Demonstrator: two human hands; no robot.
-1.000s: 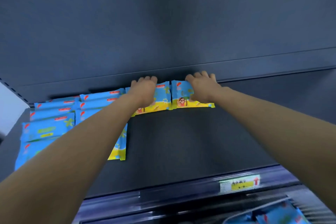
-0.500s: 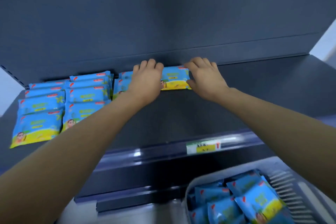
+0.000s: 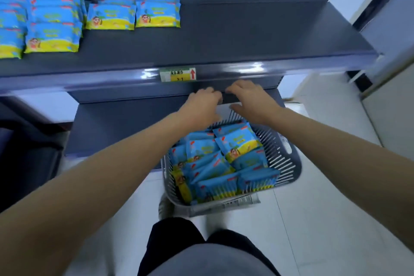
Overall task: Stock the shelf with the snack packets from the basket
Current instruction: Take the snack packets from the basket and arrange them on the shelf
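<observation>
I see left hand and right hand empty, loose-fingered, above the basket; packets overrun the shelf view's left edge (uncountable).

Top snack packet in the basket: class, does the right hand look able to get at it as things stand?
Probably yes. The right hand hovers empty over the far rim of the basket; the top snack packet lies uncovered just below, with nothing between them.

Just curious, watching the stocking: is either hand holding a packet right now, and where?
Nothing is held: left hand and right hand hover empty over the basket.
</observation>
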